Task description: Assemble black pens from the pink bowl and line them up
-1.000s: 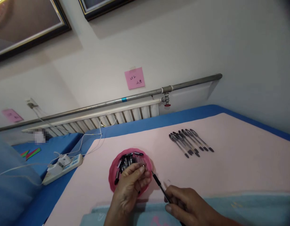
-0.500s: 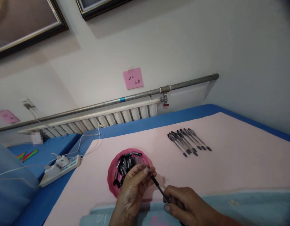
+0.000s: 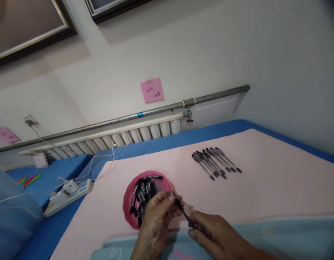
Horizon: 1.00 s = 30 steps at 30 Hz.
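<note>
My right hand [image 3: 213,231] grips a slim black pen [image 3: 183,211] by its lower end, the pen slanting up and left. My left hand [image 3: 158,215] pinches a small pen cap [image 3: 171,195] at the pen's upper tip. Both hands hover over the near edge of a pink mat [image 3: 264,191]. Just beyond my left hand sits a red dish [image 3: 127,206] filled with several black pen caps [image 3: 141,191]. A row of several capped black pens [image 3: 214,162] lies farther back on the mat to the right.
A blue table surface [image 3: 69,220] surrounds the mat. A white power strip [image 3: 68,193] with cables lies at the left. A radiator [image 3: 129,135] and a grey pipe [image 3: 210,96] run along the wall. A pink note [image 3: 152,90] is stuck above them. Light blue cloth [image 3: 291,238] lies near me.
My left hand has lifted out of the red dish with a cap and moved right to the tip of the pen. The right hand has stayed nearly still.
</note>
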Available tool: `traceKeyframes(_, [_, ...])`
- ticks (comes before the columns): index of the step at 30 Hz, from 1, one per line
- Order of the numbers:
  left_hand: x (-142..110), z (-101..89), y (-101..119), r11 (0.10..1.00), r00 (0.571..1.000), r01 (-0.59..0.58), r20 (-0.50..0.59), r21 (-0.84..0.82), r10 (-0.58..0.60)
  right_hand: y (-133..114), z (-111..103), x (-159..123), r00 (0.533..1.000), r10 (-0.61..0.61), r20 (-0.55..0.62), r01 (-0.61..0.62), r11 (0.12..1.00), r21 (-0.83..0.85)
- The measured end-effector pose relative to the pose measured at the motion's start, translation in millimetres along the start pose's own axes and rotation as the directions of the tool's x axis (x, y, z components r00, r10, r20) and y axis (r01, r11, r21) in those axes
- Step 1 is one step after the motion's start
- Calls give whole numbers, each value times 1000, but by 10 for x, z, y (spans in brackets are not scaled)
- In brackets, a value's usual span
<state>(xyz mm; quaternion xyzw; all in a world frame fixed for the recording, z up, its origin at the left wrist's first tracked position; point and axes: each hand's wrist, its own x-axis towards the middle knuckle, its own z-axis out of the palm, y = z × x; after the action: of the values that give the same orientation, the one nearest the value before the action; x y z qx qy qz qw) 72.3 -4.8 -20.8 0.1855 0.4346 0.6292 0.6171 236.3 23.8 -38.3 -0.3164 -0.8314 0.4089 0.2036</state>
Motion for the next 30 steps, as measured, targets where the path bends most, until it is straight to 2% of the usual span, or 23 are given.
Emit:
traceKeyframes(4, [20,-14,-23,1000,1000,-7,-7,8,7,-15,-4,8,1000,7,-3,-6,998,69])
traceKeyframes(6, [36,-19,-20,1000,1000,-25,-17,-8,25,-10,-3,25,998,48,39,-56,972,230])
traceKeyframes(8, [51,-18,-8,998,997,-54,-59,-38,51,-4,-5,46,990,115,82,-138,904,405])
traceKeyframes(10, [63,-13,9,994,988,-87,-131,-61,78,-7,-11,62,981,180,68,-191,861,471])
traceKeyframes(13, [69,-3,29,990,969,-124,-223,-68,106,-27,-20,63,978,210,-16,-191,916,353])
traceKeyframes(16, [61,5,40,988,964,-135,-239,-68,116,-45,-20,47,977,204,-63,-183,950,252])
traceKeyframes(20, [48,11,41,987,963,-141,-241,-72,120,-25,-6,44,969,232,87,-248,905,346])
traceKeyframes(21, [46,11,39,987,962,-143,-243,-71,122,-12,1,45,970,225,86,-241,908,342])
traceKeyframes(25, [49,9,39,987,962,-144,-244,-67,124,24,20,43,978,187,-88,-165,964,208])
traceKeyframes(26, [50,9,41,988,964,-141,-236,-69,121,22,19,42,978,190,-87,-169,965,201])
traceKeyframes(30, [49,9,42,988,969,-136,-220,-76,117,-10,5,45,975,216,49,-221,933,284])
